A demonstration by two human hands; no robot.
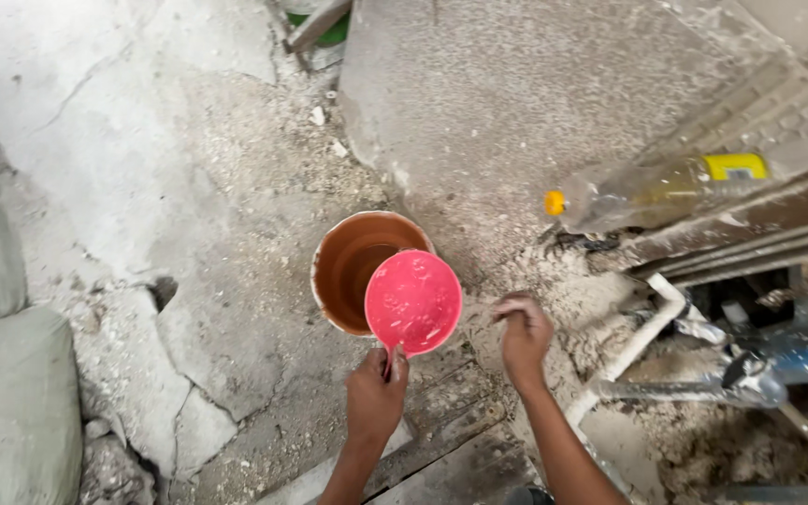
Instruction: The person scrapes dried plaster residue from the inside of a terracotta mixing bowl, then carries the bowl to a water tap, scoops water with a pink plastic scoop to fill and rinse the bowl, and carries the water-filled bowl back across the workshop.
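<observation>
Left hand: left hand is at about 6 o'clock in the view, its fingers wrapped around the short handle of a pink plastic scoop.
Scoop: its round bowl stands over the 4 o'clock part of the bucket rim, the open side turned toward the camera; the inside is wet and speckled with pale bits, and I see no load in it.
Right hand: right hand is at 3 o'clock from the scoop, near it but apart, closed into a loose fist; I cannot tell if something small is inside the fingers.
Bucket: brown bucket stands on the dusty concrete floor, close to the middle of the view; the bottom is partly hidden by the scoop, and the inner wall I can see looks bare, only stained.
Progress: by my judgement the scooping work is at an early or a between-scoops point, because the scoop looks empty and the bucket shows no clear filling.
Bottle: clear plastic bottle with yellow cap lies at 2 o'clock, well apart from both hands.
Pipe: white pipe runs at 4 o'clock, just beside the right forearm.
Sacks: grey sacks lie at 9 o'clock, well apart.
</observation>
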